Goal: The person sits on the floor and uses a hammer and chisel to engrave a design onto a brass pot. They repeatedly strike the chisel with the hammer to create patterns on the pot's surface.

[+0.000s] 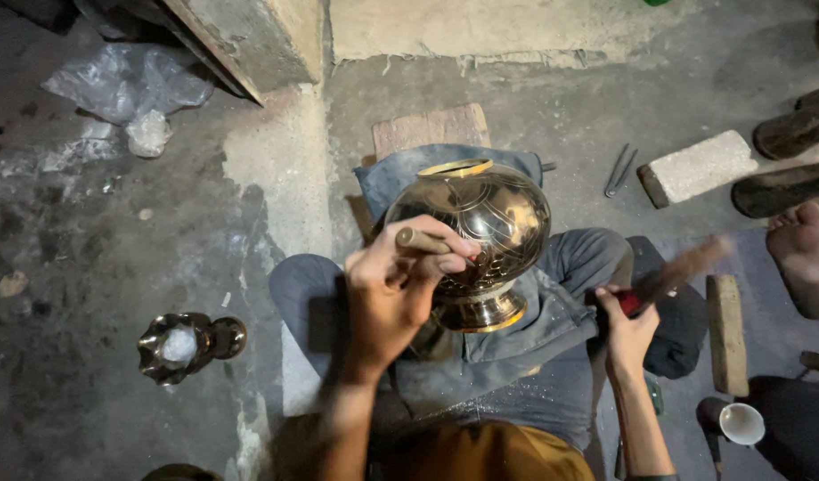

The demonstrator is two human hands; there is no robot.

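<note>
A shiny round brass pot (480,233) with engraved lines lies tilted on grey cloth (552,307) over my lap, its gold rim pointing away and its foot toward me. My left hand (393,283) presses against the pot's side and holds a short chisel-like tool (420,240) with its tip on the metal. My right hand (625,322) is raised to the right of the pot, gripping a red-handled wooden mallet (678,273) that is blurred by motion.
A wooden board (431,130) lies beyond the pot. Metal tongs (619,171), a pale brick (699,167) and dark logs (794,134) sit at right. Another person's foot (806,258) is far right. A wooden block (726,333), a cup (741,423), a small dark metal vessel (188,343) and crumpled plastic (131,85) lie around.
</note>
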